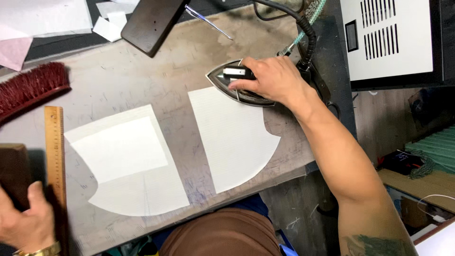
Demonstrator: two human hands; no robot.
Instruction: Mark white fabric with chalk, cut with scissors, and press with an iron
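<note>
Now the right hand (270, 78) has its fingers (239, 85) wrapped around the iron (237, 83); below them lies a white fabric piece (232, 137). Left hand (23, 218) fingers grip a dark wooden block (13, 170).

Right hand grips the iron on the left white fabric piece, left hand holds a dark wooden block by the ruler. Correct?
Not quite: the head view shows the iron on the right fabric piece, not the left one. The rest holds.

Two fabric pieces lie side by side on the tabletop (189, 52): the iron (237, 83) sits on the right piece (234, 137) (far corner), a ruler (55, 151) left of the left piece (128, 163).
</note>
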